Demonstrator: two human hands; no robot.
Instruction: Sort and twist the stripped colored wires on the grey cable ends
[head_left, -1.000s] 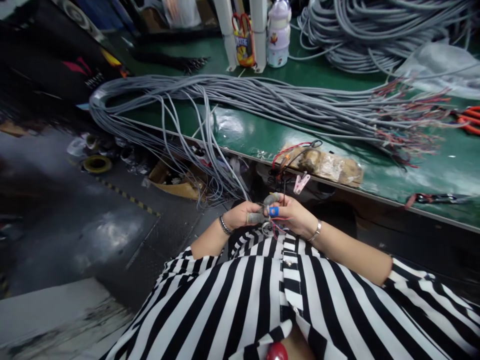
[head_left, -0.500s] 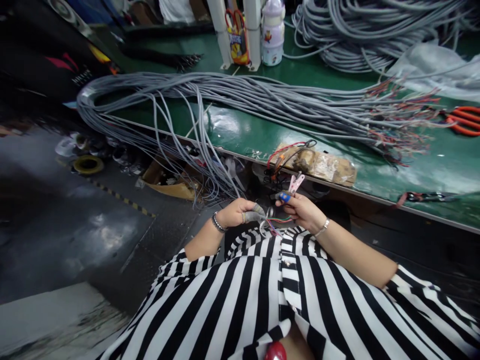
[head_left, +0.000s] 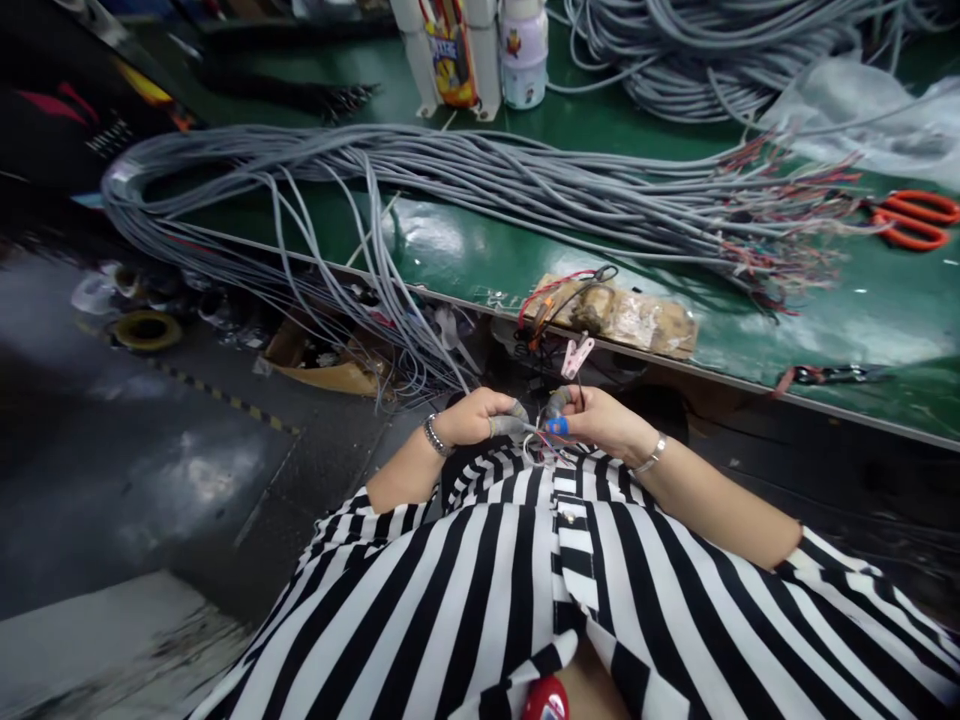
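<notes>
My left hand (head_left: 480,415), with grey coverings on its fingertips, is closed around the end of a grey cable (head_left: 525,428). Thin coloured wires (head_left: 546,440) fan out from that end in front of my striped shirt. My right hand (head_left: 592,418) has its fingertips pinched at these wires, close beside the left fingers. Blue tape (head_left: 557,426) wraps one of its fingers. Just above the right hand sticks up a pink clip-like piece (head_left: 577,356) on a dark stem that runs to the fingers; its lower part is hidden.
A long bundle of grey cables (head_left: 480,180) lies on the green bench (head_left: 450,240), some hanging over its edge. Orange-handled scissors (head_left: 915,218), pliers (head_left: 832,375), a taped brown block (head_left: 622,318), a bottle (head_left: 523,60) and a cable coil (head_left: 697,60) are there too. A cardboard box (head_left: 322,370) stands below.
My right hand has moved left and closed in on the wires beside my left hand. The pink piece now tilts differently above it. The view has shifted slightly.
</notes>
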